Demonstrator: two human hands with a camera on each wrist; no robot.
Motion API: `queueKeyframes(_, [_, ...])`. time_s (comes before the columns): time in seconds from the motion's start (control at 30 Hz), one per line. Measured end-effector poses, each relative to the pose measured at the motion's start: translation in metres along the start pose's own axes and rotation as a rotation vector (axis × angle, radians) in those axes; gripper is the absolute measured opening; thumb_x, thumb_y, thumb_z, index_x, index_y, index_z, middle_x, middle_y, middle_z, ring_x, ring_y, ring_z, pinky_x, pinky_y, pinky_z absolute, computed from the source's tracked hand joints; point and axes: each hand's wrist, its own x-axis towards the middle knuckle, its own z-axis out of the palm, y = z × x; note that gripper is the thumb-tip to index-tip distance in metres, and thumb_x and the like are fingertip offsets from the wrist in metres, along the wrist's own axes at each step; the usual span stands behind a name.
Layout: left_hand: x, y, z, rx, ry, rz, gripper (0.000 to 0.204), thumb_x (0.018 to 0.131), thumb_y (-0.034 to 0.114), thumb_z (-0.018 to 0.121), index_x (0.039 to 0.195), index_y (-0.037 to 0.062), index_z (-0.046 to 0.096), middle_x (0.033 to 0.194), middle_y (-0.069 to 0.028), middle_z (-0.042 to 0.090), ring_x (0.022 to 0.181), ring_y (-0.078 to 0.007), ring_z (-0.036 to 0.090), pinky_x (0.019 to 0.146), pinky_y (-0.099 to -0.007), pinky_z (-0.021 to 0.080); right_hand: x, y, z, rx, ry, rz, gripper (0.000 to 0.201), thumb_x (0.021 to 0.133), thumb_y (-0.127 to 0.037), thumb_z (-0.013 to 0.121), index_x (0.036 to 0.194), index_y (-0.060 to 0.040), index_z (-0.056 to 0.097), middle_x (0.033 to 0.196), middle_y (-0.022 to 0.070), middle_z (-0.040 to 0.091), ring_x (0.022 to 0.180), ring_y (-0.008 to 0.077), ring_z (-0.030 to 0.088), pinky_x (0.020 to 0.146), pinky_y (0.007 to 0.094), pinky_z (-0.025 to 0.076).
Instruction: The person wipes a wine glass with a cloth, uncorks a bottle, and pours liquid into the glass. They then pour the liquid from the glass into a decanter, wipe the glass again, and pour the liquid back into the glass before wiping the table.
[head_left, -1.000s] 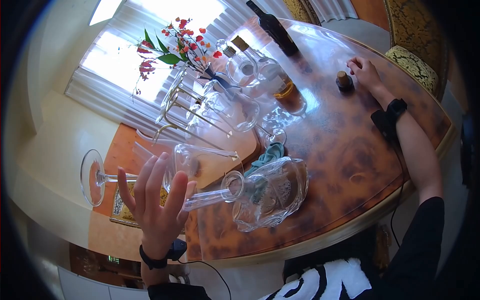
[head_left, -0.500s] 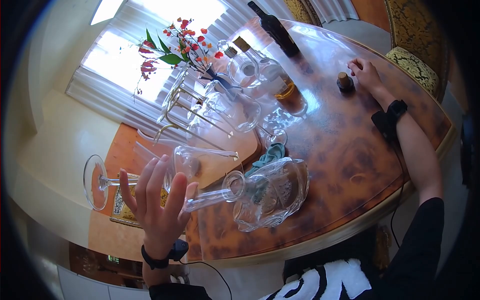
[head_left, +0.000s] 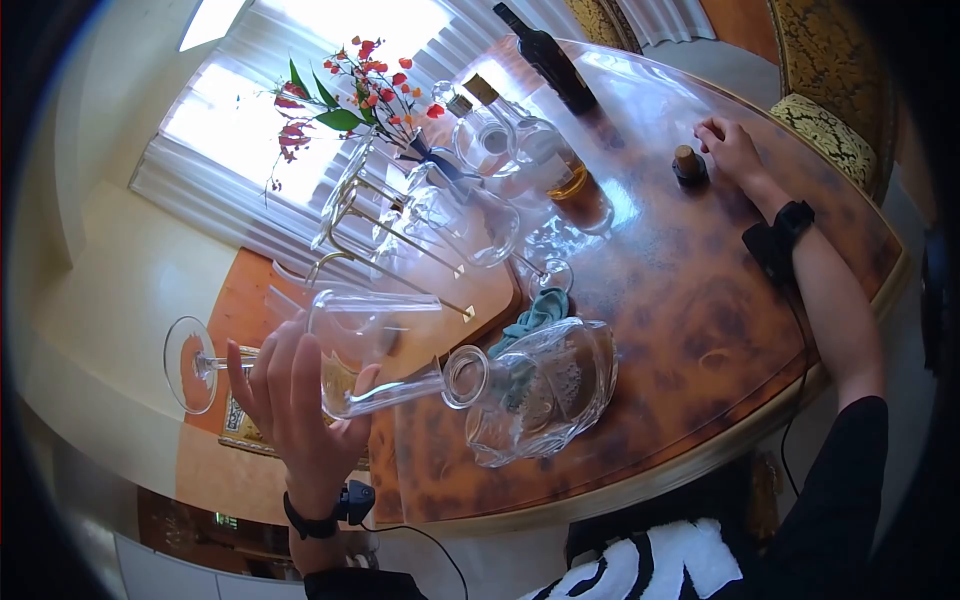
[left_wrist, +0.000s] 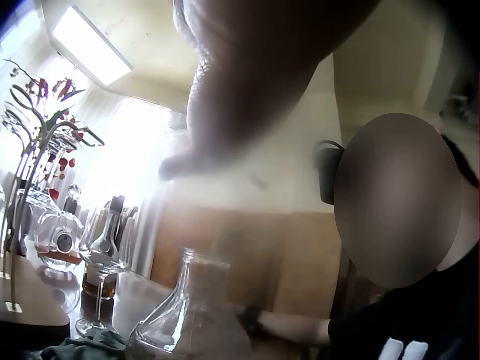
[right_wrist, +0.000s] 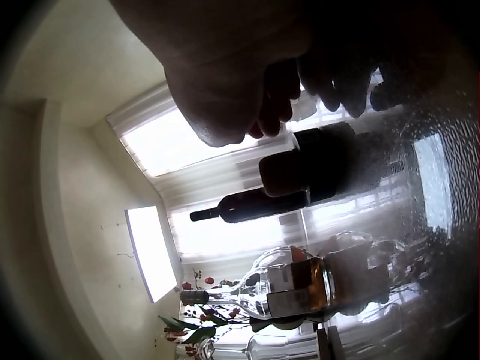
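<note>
In the head view, the person's left hand (head_left: 302, 410) holds a wine glass (head_left: 372, 350) tilted, its foot out to the left and its bowl beside the mouth of the upright decanter (head_left: 550, 405) on the table (head_left: 720, 310); whether the glasses touch cannot be told. Such thin glass probably calls for a light, even grip and a small gap from the decanter's lip. The right hand (head_left: 735, 152) rests loosely curled and unburdened by the stopper (head_left: 687, 168).

In the left wrist view, the hand blurs overhead; a stemmed glass (left_wrist: 103, 251) stands near the decanter, so slow, narrow movements seem wise.

In the right wrist view, fingers sit just beside the stopper, the dark bottle (right_wrist: 262, 205) beyond; that hand is best left quiet.
</note>
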Motion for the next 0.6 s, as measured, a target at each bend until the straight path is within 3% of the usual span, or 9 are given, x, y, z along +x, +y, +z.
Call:
queueKeyframes(0.07, [-0.001, 0.001, 0.001, 0.004, 0.057, -0.004, 0.091, 0.074, 0.022, 0.087, 0.150, 0.0059, 0.039, 0.138, -0.0177, 0.054, 0.139, -0.0448, 0.039, 0.118, -0.0651, 0.025, 0.000, 0.001, 0.001, -0.005, -0.011, 0.007, 0.028, 0.096, -0.030, 0.065, 0.096, -0.0022, 0.069, 0.082, 0.0070, 0.072, 0.074, 0.0148, 0.068, 0.074, 0.0316, 0.053])
queueKeyframes(0.2, [-0.001, 0.008, 0.001, -0.028, 0.014, -0.033, 0.095, 0.073, 0.021, 0.088, 0.152, 0.0059, 0.037, 0.140, -0.0181, 0.053, 0.140, -0.0449, 0.039, 0.117, -0.0628, 0.028, 0.000, 0.001, 0.001, 0.019, 0.008, -0.001, 0.028, 0.096, -0.030, 0.065, 0.096, -0.0023, 0.070, 0.082, 0.0074, 0.071, 0.074, 0.0147, 0.068, 0.073, 0.0318, 0.053])
queueKeyframes(0.27, [0.001, 0.010, 0.003, -0.123, 0.065, -0.100, 0.084, 0.073, 0.028, 0.089, 0.140, -0.0016, 0.047, 0.128, -0.0195, 0.059, 0.120, -0.0363, 0.058, 0.115, -0.0591, 0.032, -0.001, 0.000, 0.002, 0.014, 0.003, -0.002, 0.028, 0.096, -0.030, 0.065, 0.096, -0.0022, 0.070, 0.082, 0.0076, 0.071, 0.073, 0.0146, 0.068, 0.073, 0.0319, 0.053])
queueKeyframes(0.3, [0.000, 0.010, 0.004, -0.125, 0.067, -0.098, 0.084, 0.073, 0.028, 0.089, 0.140, -0.0016, 0.047, 0.128, -0.0195, 0.059, 0.120, -0.0363, 0.058, 0.115, -0.0591, 0.032, -0.001, 0.001, 0.002, 0.012, 0.011, -0.001, 0.028, 0.096, -0.030, 0.065, 0.096, -0.0021, 0.070, 0.081, 0.0076, 0.071, 0.073, 0.0146, 0.068, 0.072, 0.0320, 0.053])
queueKeyframes(0.37, [-0.004, 0.010, 0.009, -0.317, 0.113, -0.257, 0.094, 0.072, 0.027, 0.090, 0.147, -0.0022, 0.042, 0.134, -0.0190, 0.054, 0.123, -0.0388, 0.055, 0.112, -0.0562, 0.035, -0.001, 0.001, 0.001, 0.004, 0.022, -0.001, 0.028, 0.096, -0.030, 0.065, 0.096, -0.0020, 0.070, 0.081, 0.0076, 0.071, 0.073, 0.0146, 0.067, 0.072, 0.0321, 0.053])
queueKeyframes(0.5, [-0.008, 0.008, 0.010, -0.391, 0.066, -0.282, 0.105, 0.073, 0.027, 0.091, 0.154, -0.0013, 0.030, 0.139, -0.0188, 0.050, 0.126, -0.0378, 0.052, 0.108, -0.0515, 0.040, 0.000, 0.004, 0.001, 0.009, 0.006, -0.003, 0.029, 0.096, -0.030, 0.065, 0.095, -0.0021, 0.070, 0.081, 0.0076, 0.071, 0.073, 0.0148, 0.068, 0.072, 0.0318, 0.053])
queueKeyframes(0.6, [-0.008, 0.012, 0.015, -0.610, 0.126, -0.334, 0.113, 0.072, 0.027, 0.091, 0.156, 0.0001, 0.021, 0.139, -0.0183, 0.051, 0.124, -0.0337, 0.054, 0.106, -0.0472, 0.042, 0.000, 0.003, 0.002, 0.002, 0.005, -0.005, 0.029, 0.096, -0.030, 0.065, 0.095, -0.0022, 0.070, 0.081, 0.0075, 0.071, 0.073, 0.0149, 0.068, 0.072, 0.0317, 0.053])
